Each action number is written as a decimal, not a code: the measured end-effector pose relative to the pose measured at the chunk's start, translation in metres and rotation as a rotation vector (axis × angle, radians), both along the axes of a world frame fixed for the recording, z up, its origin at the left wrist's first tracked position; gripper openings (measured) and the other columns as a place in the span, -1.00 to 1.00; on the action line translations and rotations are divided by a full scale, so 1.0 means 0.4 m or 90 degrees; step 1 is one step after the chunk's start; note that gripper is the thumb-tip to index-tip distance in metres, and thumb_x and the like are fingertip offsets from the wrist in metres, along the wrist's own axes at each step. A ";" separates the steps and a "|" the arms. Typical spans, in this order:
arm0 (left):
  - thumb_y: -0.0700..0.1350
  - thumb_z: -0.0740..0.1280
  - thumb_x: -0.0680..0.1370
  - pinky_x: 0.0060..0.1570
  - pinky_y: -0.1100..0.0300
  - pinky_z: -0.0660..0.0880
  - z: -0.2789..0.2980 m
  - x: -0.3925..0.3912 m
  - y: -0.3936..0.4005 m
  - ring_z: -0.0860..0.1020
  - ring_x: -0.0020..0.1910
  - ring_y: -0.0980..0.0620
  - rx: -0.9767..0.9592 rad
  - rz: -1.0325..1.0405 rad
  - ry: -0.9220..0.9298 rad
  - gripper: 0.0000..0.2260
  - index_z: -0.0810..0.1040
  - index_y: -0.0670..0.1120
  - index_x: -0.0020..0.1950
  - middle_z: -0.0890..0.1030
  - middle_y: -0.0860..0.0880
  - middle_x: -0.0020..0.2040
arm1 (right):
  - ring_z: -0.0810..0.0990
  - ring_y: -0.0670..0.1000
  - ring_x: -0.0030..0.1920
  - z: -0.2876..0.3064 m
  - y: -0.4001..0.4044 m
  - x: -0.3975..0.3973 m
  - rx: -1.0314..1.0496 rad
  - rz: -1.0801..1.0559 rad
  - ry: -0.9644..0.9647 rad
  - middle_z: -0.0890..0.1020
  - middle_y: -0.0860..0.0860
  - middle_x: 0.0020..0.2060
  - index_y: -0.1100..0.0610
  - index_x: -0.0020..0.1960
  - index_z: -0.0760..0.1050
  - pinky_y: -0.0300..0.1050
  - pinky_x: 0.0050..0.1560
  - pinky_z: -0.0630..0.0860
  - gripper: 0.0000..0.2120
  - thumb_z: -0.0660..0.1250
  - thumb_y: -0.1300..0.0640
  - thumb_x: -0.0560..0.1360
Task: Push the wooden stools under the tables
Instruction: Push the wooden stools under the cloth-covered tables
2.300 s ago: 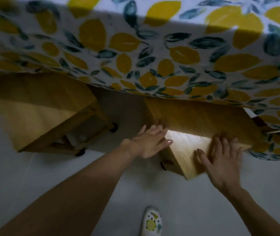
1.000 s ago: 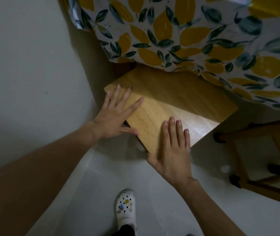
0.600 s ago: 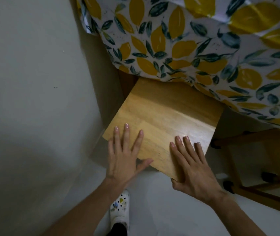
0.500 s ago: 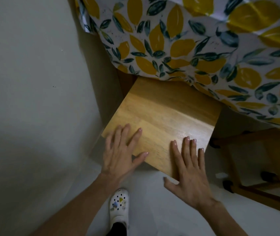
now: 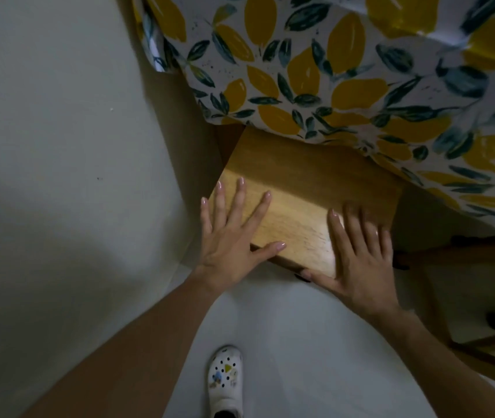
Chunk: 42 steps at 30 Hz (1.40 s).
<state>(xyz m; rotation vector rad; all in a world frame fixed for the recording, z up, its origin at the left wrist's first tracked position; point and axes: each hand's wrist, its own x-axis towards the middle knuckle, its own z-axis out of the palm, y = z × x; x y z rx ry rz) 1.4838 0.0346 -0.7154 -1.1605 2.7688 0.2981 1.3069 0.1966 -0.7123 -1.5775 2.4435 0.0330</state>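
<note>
A wooden stool (image 5: 297, 194) with a square seat stands partly under a table covered by a lemon-print cloth (image 5: 345, 73). The cloth's hanging edge hides the seat's far part. My left hand (image 5: 234, 233) lies flat on the seat's near left corner, fingers spread, thumb along the front edge. My right hand (image 5: 360, 251) lies flat on the near right corner, fingers spread, thumb hooked over the front edge. Neither hand grips anything.
A pale wall (image 5: 59, 146) runs close along the stool's left side. A second wooden stool's frame and legs (image 5: 481, 342) stand at the right edge. My white clog (image 5: 225, 378) is on the pale floor below the hands.
The stool has slid further under the cloth, so less of its seat shows. Both hands stayed flat on its near corners and moved forward with it.
</note>
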 end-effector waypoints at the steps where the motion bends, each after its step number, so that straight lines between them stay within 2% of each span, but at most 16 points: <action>1: 0.51 -0.12 0.40 0.40 -0.32 -0.24 -0.002 -0.013 -0.015 -0.35 0.47 -0.27 0.004 0.001 -0.002 -0.22 -0.29 0.21 0.50 -0.28 -0.12 0.55 | -0.18 0.13 0.56 0.001 -0.015 -0.014 0.000 0.000 0.001 -0.08 0.09 0.57 0.05 0.58 -0.07 0.28 0.49 -0.11 0.03 0.05 -0.57 0.34; 6: 0.51 -0.17 0.38 0.40 -0.33 -0.23 -0.003 -0.041 -0.069 -0.37 0.46 -0.28 0.014 -0.026 -0.015 -0.23 -0.27 0.21 0.50 -0.31 -0.12 0.54 | -0.20 0.13 0.55 -0.002 -0.057 -0.025 0.011 -0.015 0.015 -0.09 0.09 0.57 0.04 0.58 -0.09 0.28 0.49 -0.11 0.04 0.06 -0.57 0.33; 11: 0.51 -0.14 0.39 0.41 -0.30 -0.27 0.001 -0.052 -0.071 -0.41 0.44 -0.27 0.035 -0.026 -0.031 -0.22 -0.33 0.21 0.48 -0.36 -0.13 0.53 | -0.19 0.15 0.55 0.001 -0.060 -0.037 0.025 -0.016 0.013 -0.09 0.09 0.57 0.04 0.58 -0.11 0.29 0.49 -0.10 0.03 0.01 -0.58 0.34; 18: 0.47 -0.19 0.40 0.39 -0.24 -0.31 0.023 -0.070 -0.068 -0.42 0.44 -0.28 0.075 -0.024 -0.126 -0.25 -0.40 0.18 0.45 -0.43 -0.13 0.49 | -0.32 0.11 0.53 0.015 -0.056 -0.042 0.011 -0.010 -0.042 -0.22 0.05 0.56 0.01 0.57 -0.22 0.19 0.48 -0.32 0.03 -0.05 -0.59 0.34; 21: 0.40 -0.27 0.45 0.44 -0.23 -0.23 0.043 -0.074 -0.045 -0.33 0.49 -0.20 0.057 -0.028 -0.096 -0.31 -0.28 0.13 0.51 -0.29 -0.16 0.54 | -0.22 0.07 0.55 0.041 -0.022 -0.034 -0.038 -0.035 -0.058 -0.07 0.07 0.57 0.08 0.57 -0.08 0.21 0.51 -0.24 -0.03 -0.02 -0.54 0.40; 24: 0.30 -0.26 0.53 0.44 -0.14 -0.23 0.055 -0.083 0.038 -0.28 0.51 -0.08 0.025 -0.110 -0.015 -0.38 -0.16 0.06 0.54 -0.18 -0.13 0.56 | -0.08 0.06 0.56 0.052 0.074 -0.028 -0.111 -0.114 -0.075 0.12 0.07 0.55 0.12 0.55 0.03 0.18 0.53 -0.17 -0.08 0.04 -0.49 0.44; 26: 0.26 -0.20 0.54 0.44 -0.05 -0.26 0.052 -0.116 0.117 -0.29 0.51 0.00 0.050 -0.187 0.033 -0.36 -0.12 -0.02 0.55 -0.19 -0.07 0.55 | -0.12 0.03 0.56 0.040 0.167 -0.039 -0.135 -0.167 -0.074 0.08 0.06 0.56 0.13 0.56 0.02 0.14 0.53 -0.17 -0.10 0.07 -0.46 0.45; 28: 0.22 -0.13 0.57 0.48 -0.02 -0.18 0.041 -0.173 0.203 -0.21 0.52 0.03 0.073 -0.259 0.081 -0.38 -0.04 -0.06 0.55 -0.12 -0.05 0.56 | -0.11 0.03 0.56 0.022 0.278 -0.067 -0.153 -0.233 -0.075 0.09 0.08 0.56 0.15 0.55 0.05 0.12 0.53 -0.15 -0.12 0.12 -0.42 0.46; 33: 0.10 0.00 0.61 0.48 -0.02 -0.03 0.024 -0.355 0.441 -0.03 0.53 -0.04 0.060 -0.384 0.126 -0.46 0.07 -0.09 0.54 0.06 -0.10 0.56 | 0.01 0.11 0.55 0.011 0.574 -0.170 -0.136 -0.314 -0.046 0.20 0.16 0.51 0.21 0.51 0.16 0.16 0.52 -0.05 -0.14 0.14 -0.38 0.45; 37: 0.06 0.03 0.62 0.48 -0.01 0.03 0.015 -0.506 0.652 0.03 0.53 -0.07 0.066 -0.455 0.147 -0.48 0.09 -0.11 0.53 0.09 -0.11 0.55 | 0.09 0.16 0.53 0.034 0.781 -0.294 -0.189 -0.388 0.010 0.27 0.21 0.47 0.26 0.46 0.23 0.22 0.51 0.00 -0.19 0.28 -0.26 0.43; 39: 0.06 0.04 0.62 0.48 -0.01 0.04 0.008 -0.579 0.751 0.05 0.53 -0.07 0.071 -0.489 0.149 -0.48 0.11 -0.12 0.53 0.11 -0.10 0.55 | 0.09 0.18 0.53 0.039 0.866 -0.352 -0.197 -0.413 0.033 0.26 0.23 0.47 0.28 0.46 0.22 0.24 0.50 0.02 -0.18 0.33 -0.22 0.41; 42: 0.08 0.05 0.61 0.45 0.00 0.09 -0.004 -0.678 0.861 0.14 0.51 -0.08 0.056 -0.525 0.135 -0.49 0.18 -0.14 0.51 0.19 -0.12 0.53 | 0.05 0.17 0.54 0.035 0.960 -0.432 -0.173 -0.414 0.045 0.19 0.23 0.50 0.28 0.49 0.16 0.23 0.50 0.02 -0.14 0.29 -0.25 0.42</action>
